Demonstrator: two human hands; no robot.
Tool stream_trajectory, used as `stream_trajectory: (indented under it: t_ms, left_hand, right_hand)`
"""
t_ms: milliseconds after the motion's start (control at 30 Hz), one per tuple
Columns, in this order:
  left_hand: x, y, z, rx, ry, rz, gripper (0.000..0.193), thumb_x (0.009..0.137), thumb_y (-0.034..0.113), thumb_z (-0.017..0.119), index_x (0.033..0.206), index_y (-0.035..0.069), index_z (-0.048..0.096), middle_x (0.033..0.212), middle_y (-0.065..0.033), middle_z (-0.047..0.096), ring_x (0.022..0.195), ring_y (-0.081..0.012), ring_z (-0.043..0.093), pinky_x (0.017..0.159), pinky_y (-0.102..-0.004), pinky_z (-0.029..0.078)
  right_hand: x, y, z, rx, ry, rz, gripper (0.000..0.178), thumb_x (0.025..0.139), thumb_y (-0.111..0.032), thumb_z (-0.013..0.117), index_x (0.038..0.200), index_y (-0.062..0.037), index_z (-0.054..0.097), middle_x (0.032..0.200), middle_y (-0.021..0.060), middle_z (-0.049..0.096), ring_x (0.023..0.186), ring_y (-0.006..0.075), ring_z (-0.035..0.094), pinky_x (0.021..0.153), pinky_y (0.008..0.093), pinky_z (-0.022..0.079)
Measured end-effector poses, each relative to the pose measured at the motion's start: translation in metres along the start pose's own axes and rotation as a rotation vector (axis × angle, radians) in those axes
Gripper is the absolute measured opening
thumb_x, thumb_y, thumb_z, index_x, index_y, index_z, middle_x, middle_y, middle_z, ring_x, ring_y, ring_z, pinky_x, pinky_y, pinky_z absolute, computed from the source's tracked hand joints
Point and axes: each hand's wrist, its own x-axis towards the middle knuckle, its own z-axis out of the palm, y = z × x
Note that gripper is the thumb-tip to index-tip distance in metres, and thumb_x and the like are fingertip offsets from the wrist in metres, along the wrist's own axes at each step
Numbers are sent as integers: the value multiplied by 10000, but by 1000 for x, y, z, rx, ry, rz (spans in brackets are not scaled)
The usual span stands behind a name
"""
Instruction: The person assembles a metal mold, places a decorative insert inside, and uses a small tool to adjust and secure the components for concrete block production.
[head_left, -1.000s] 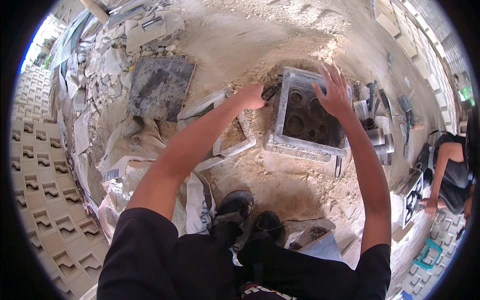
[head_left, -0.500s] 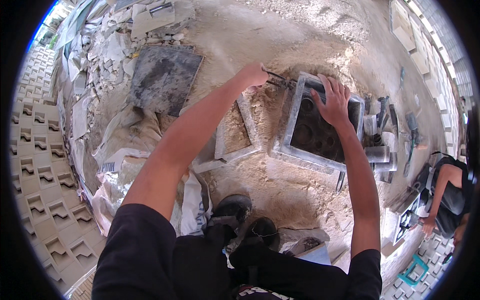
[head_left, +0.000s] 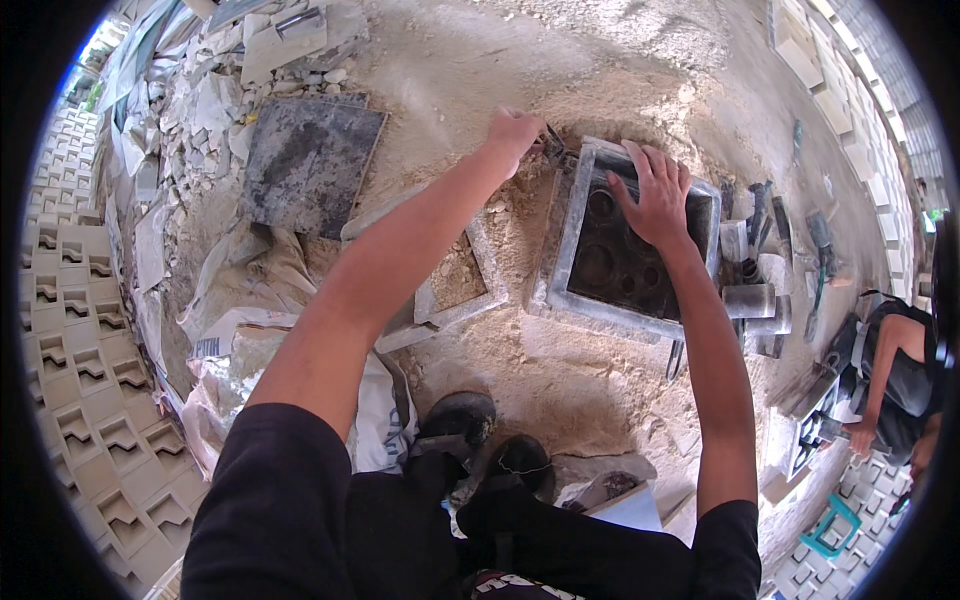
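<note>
My left hand [head_left: 516, 138] is closed round a dark metal handle [head_left: 556, 150] at the far left corner of a square metal mould [head_left: 566, 262]. Dusty grey walls frame the mould, and round shapes show on its dark floor. My right hand [head_left: 656, 198] lies over the mould's far rim, fingers stretched out and thumb reaching down inside. Part of the interior is hidden behind my right hand and forearm. A second handle [head_left: 675, 360] sticks out from the near side.
Metal cylinders [head_left: 750, 300] and tools [head_left: 822, 255] lie right of the mould. A square frame [head_left: 487, 258] and dark slab [head_left: 312, 160] lie left, near sacks [head_left: 245, 360] and rubble. Another person [head_left: 890, 370] sits at the right by a teal stool [head_left: 832, 525]. Patterned blocks [head_left: 95, 400] are stacked left.
My left hand has shifted slightly toward the mould's corner, and the handle now sits at a different angle. My right hand stays on the rim. The whole view has moved slightly.
</note>
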Motion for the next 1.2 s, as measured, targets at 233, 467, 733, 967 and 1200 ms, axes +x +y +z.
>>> stream_trajectory:
  t_ms: [233,467,733,967,1200]
  left_hand:
    - [-18,-5,6,161,-126,-17,652,727,-4,738,1298,-1,425,1074,-148,601,833,-210,639,665,-305,533]
    - [-13,-13,0,186,-205,69,811,724,-89,701,1416,8,289,1123,-166,583,858,-224,662,711,-322,555]
    - [-23,-5,2,-92,-111,11,777,755,-102,660,1422,12,279,1161,-166,572,970,-216,635,737,-336,551]
    - [-20,-12,10,123,-257,218,780,730,-109,656,1422,-10,311,1216,-162,561,967,-202,613,797,-301,504]
    - [-18,5,16,167,-217,104,636,797,-81,555,1401,-11,369,1159,-157,605,938,-171,594,778,-268,480]
  right_hand:
    - [-2,4,-3,-22,-8,4,546,914,-476,529,1335,-131,485,1234,113,517,1194,292,442,1062,508,237]
    - [-2,3,0,-21,-3,5,550,910,-474,536,1339,-133,483,1234,124,516,1191,295,445,1064,511,240]
    - [-1,1,-1,-18,2,5,547,905,-468,545,1341,-142,483,1234,123,514,1189,298,447,1066,508,244]
    - [-3,4,0,-18,1,7,542,906,-469,542,1339,-149,482,1234,114,512,1190,298,444,1067,505,241]
    - [-2,4,-1,-19,14,2,537,904,-463,548,1335,-149,485,1240,112,512,1194,295,443,1065,501,244]
